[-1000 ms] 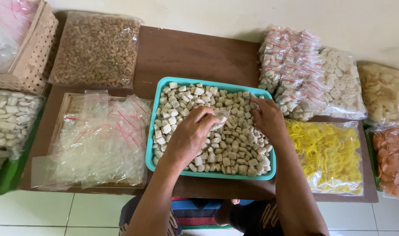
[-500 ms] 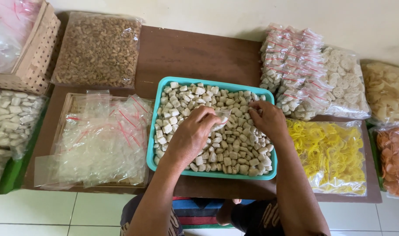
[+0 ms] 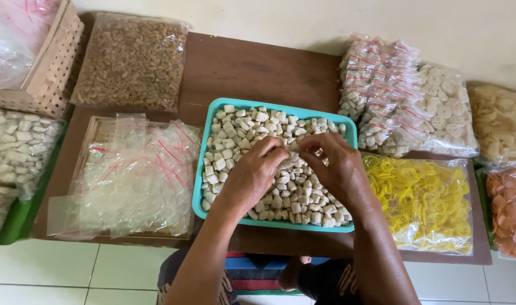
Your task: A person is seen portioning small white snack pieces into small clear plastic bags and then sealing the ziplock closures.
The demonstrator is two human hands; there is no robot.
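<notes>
Head view: the left hand [image 3: 252, 175] and right hand [image 3: 334, 169] meet over the teal tray [image 3: 212, 113] on the brown desk [image 3: 258, 68], fingertips pinched narrow; I cannot tell what they pinch. The pale cracker pieces [image 3: 235, 130] look light, dry and brittle, best taken in gentle pinches. The tray's long axis runs left-right.

Bright, even daylight — soft shadows, sharp focus, glare on plastic.
</notes>
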